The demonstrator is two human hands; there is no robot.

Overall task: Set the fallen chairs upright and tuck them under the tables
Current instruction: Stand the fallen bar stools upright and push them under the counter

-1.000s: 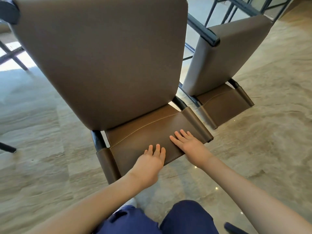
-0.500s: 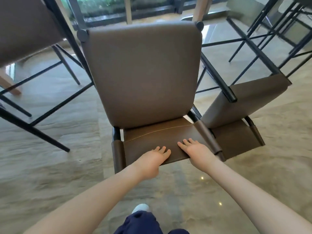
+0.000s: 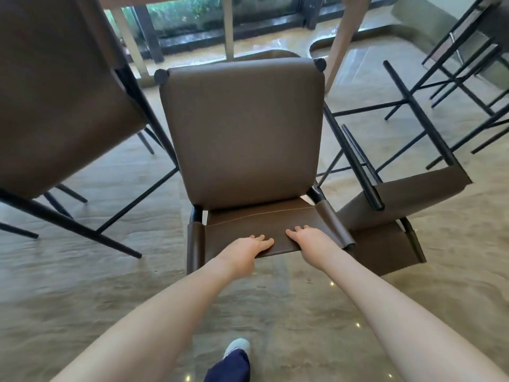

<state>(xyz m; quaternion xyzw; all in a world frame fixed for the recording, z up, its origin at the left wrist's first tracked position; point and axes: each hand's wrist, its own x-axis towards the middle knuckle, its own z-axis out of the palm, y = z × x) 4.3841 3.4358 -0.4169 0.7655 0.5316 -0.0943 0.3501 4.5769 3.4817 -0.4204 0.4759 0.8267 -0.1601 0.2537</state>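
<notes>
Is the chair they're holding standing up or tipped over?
Tipped over. The chair shows its seat underside, with black leg ends up at the far corners. Both the left hand and right hand hold its backrest.

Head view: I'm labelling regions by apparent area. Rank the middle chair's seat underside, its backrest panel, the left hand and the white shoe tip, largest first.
1. Seat underside, by far.
2. Backrest panel.
3. Left hand.
4. White shoe tip, partly hidden by the trouser leg, so its rank is only as seen.

Bright daylight from the window (image 3: 220, 12) ahead — glossy floor (image 3: 82, 285) glare spots, wide-angle bowing, soft blur at edges
</notes>
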